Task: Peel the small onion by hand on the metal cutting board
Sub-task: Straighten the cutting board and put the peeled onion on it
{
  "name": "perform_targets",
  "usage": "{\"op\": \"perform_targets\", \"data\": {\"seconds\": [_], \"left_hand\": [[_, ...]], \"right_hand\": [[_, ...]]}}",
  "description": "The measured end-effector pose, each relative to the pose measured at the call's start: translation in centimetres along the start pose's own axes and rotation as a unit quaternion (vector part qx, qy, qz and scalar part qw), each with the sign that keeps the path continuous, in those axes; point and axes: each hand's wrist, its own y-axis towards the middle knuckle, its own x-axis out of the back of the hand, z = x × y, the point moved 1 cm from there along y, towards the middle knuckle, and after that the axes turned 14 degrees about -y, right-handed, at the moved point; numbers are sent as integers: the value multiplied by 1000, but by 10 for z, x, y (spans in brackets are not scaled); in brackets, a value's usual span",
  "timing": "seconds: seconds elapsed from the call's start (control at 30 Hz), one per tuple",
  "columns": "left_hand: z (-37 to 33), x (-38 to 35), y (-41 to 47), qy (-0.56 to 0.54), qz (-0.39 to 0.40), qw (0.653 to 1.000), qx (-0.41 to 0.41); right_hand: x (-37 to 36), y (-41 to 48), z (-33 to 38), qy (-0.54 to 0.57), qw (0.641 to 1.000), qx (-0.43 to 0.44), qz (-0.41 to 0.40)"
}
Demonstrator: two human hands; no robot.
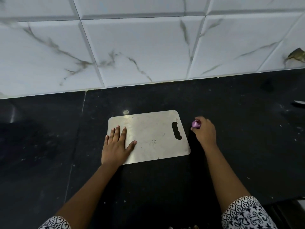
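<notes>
A metal cutting board (153, 134) lies on the black counter, its handle slot toward the right. My left hand (116, 144) rests flat on the board's left edge, fingers spread, holding nothing. Just right of the board, over the counter, my right hand (204, 131) closes its fingertips around a small purple onion (196, 124). Part of the onion is hidden by my fingers.
The black stone counter (165, 187) is dotted with small white crumbs. A white marble-patterned tiled wall (140, 47) rises behind it. A pale blade tip (299, 102) shows at the far right edge. A counter seam (74, 154) runs left of the board.
</notes>
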Motion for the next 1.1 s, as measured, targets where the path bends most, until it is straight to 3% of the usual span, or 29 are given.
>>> {"op": "perform_targets", "data": {"seconds": [0.07,0.2,0.33,0.7,0.8,0.9,1.1], "left_hand": [[-1,-1,0,-2,-4,1000,0],[-2,0,-1,-2,0,1000,4],[-2,0,-1,3,6,1000,10],[1,-3,1,-3,-1,1000,6],[0,-1,0,-6,5,1000,7],[-2,0,0,-5,5,1000,7],[-6,4,5,-7,14,1000,14]], "right_hand": [[1,-6,17,50,998,32,0],[-7,-30,77,127,975,162,86],[-37,-49,117,99,959,236,123],[-63,-54,109,92,963,230,105],[-62,-53,83,-5,974,222,45],[-71,-52,65,-126,962,240,42],[-72,-47,68,-144,955,254,42]]}}
